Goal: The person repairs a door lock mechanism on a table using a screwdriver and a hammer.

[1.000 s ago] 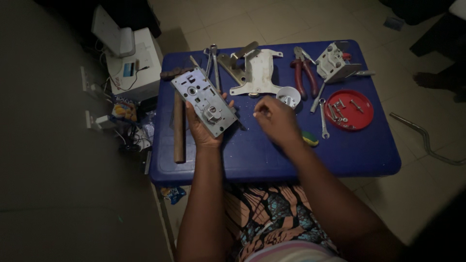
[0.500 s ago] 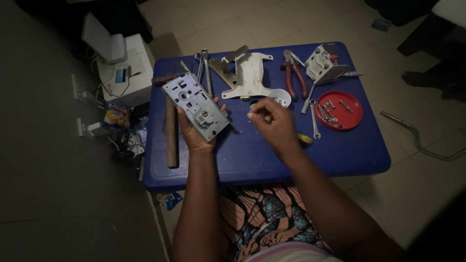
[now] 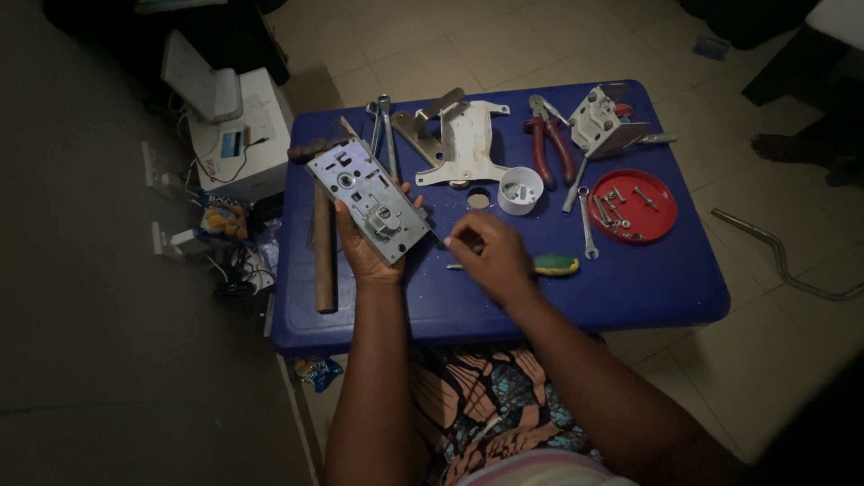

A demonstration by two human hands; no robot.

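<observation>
Right hand (image 3: 490, 256), fingers pinched on something too small to tell, has dropped from beside the lock body (image 3: 369, 198) toward the screwdriver (image 3: 540, 265) at frame centre. Left hand (image 3: 364, 247) still cradles that grey lock body, tilted, above the blue surface (image 3: 630, 288); a white cup (image 3: 520, 190) now shows beyond.

Screwdriver (image 3: 549, 265) shaft behind right hand (image 3: 490, 261); item pinched in its fingers (image 3: 457, 236) too small

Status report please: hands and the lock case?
Left hand holds grey lock case above blue table. Right hand pinched, contents hidden. Screwdriver beside it.
</observation>
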